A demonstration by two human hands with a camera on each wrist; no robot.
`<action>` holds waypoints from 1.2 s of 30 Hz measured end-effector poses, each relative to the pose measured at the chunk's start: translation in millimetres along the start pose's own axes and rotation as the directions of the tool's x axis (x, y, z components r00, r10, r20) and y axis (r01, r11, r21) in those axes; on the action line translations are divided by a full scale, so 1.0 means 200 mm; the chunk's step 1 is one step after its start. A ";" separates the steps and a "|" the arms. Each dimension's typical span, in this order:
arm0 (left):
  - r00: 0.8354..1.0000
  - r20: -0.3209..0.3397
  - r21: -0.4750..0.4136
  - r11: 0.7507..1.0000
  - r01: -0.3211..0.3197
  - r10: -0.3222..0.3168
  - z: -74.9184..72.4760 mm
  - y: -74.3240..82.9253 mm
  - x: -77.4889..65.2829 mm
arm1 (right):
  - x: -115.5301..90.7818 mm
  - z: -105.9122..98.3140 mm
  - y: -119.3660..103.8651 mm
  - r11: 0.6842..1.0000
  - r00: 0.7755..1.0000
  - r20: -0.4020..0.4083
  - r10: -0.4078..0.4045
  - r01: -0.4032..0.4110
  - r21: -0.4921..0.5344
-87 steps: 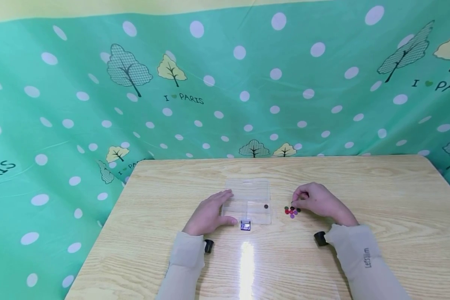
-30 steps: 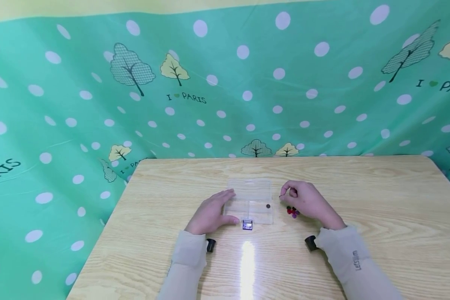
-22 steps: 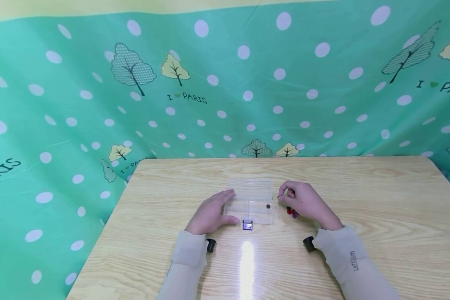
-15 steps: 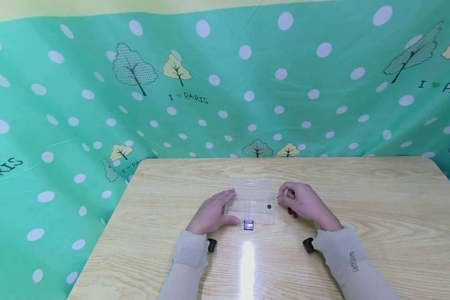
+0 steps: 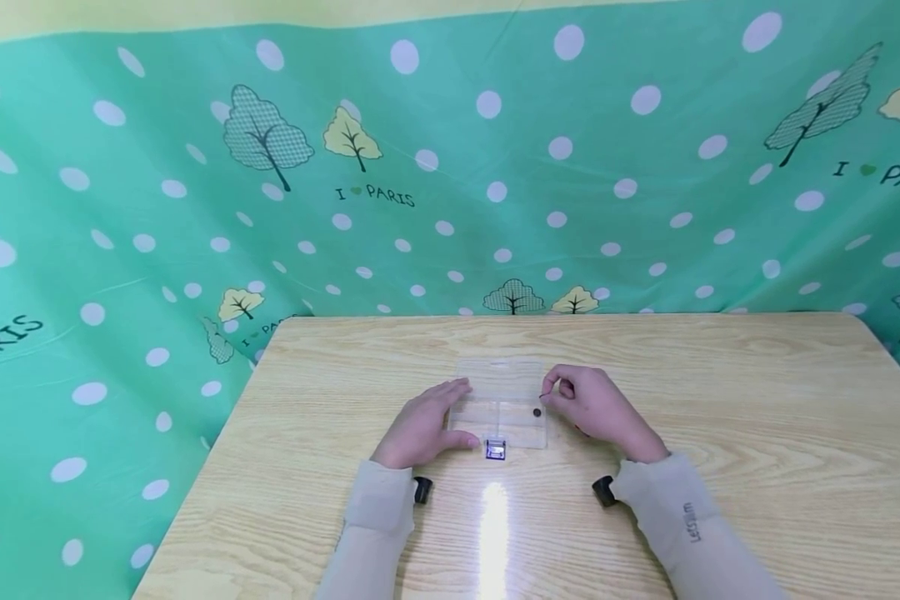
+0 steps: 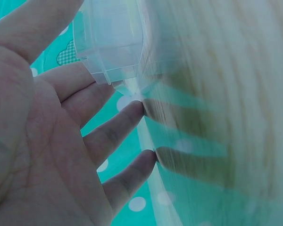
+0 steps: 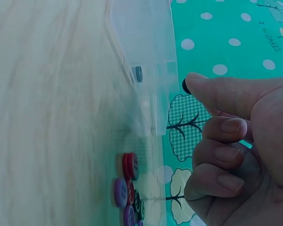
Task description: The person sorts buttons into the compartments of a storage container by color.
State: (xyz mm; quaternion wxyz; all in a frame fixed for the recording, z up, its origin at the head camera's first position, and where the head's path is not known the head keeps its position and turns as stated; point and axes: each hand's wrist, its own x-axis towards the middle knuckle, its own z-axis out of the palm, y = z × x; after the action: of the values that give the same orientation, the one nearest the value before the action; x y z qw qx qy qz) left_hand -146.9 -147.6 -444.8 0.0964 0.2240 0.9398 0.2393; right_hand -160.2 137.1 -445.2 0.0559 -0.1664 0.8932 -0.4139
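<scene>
A clear plastic box (image 5: 521,433) lies on the table with its lid (image 5: 498,379) folded back. My left hand (image 5: 422,425) rests at the box's left side, fingers spread, and two fingertips meet the tabletop in the left wrist view. My right hand (image 5: 592,404) is at the box's right edge; between thumb and index finger it pinches a black button (image 7: 185,86). One dark button (image 5: 537,412) sits inside the right compartment. Below the right hand is a small pile of red, purple and dark buttons (image 7: 131,165), mostly hidden by that hand in the head view.
A small blue-and-silver piece (image 5: 496,450) is at the box's front edge. The wooden table (image 5: 345,367) runs back to a green polka-dot curtain (image 5: 450,167). A bright reflection lies on the tabletop in front of the box.
My right hand has lifted a black button from the pile and moved left with it to the box's right edge, now covering most of the pile. The left hand has stayed at the box.
</scene>
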 end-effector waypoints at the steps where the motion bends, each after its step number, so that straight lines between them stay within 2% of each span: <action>1: 1.000 0.003 0.002 1.000 0.001 -0.001 0.00 0.00 0.00 | 0.00 0.00 0.00 1.000 1.000 -0.003 -0.005 0.005 -0.002; 20: 1.000 -0.003 -0.003 1.000 -0.007 0.007 -0.01 0.01 0.00 | 0.02 0.06 -0.05 1.000 1.000 -0.017 -0.010 0.010 -0.013; 36: 1.000 0.000 -0.002 1.000 0.012 -0.012 0.00 0.01 0.00 | 0.05 0.10 -0.07 0.999 0.999 -0.026 -0.019 0.018 -0.032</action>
State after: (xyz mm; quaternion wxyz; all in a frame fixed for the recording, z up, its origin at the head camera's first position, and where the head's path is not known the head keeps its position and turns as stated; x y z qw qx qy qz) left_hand -145.7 -146.9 -443.2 0.0981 0.2182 0.9409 0.2396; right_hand -160.7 111.7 -447.9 0.0375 -0.1701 0.8987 -0.4025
